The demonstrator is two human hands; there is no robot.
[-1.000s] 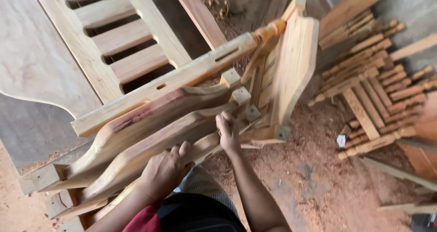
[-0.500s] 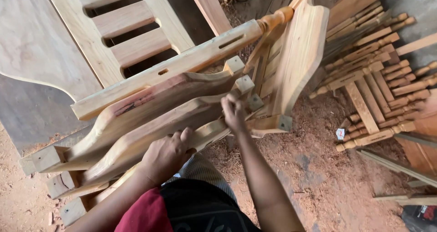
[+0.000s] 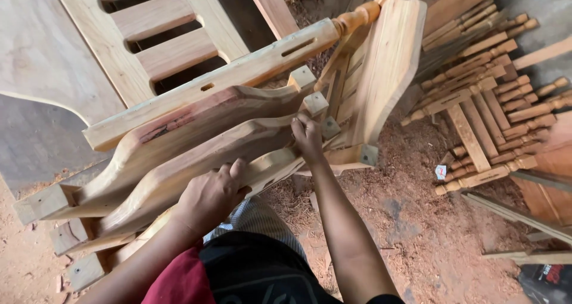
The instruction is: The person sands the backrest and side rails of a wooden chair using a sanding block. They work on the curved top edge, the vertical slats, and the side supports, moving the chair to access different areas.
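A stack of curved, unfinished wooden furniture rails (image 3: 196,143) leans across my lap, their tenon ends pointing right. A straight mortised post (image 3: 238,71) with a turned end lies on top. My left hand (image 3: 211,194) grips the lower edge of one curved rail from below. My right hand (image 3: 308,138) holds the end of a curved rail near its square tenon blocks. A broad shaped wooden panel (image 3: 387,65) stands upright just right of the rail ends.
A slatted wooden frame (image 3: 149,36) lies behind the stack. A pile of turned spindles and legs (image 3: 482,95) lies on the sawdust-covered floor (image 3: 411,220) to the right. Long wooden strips (image 3: 518,217) lie at the lower right.
The view has shifted slightly. My right hand has crept up along the rail end toward the tenon blocks. My left hand keeps its grip on the lower rail.
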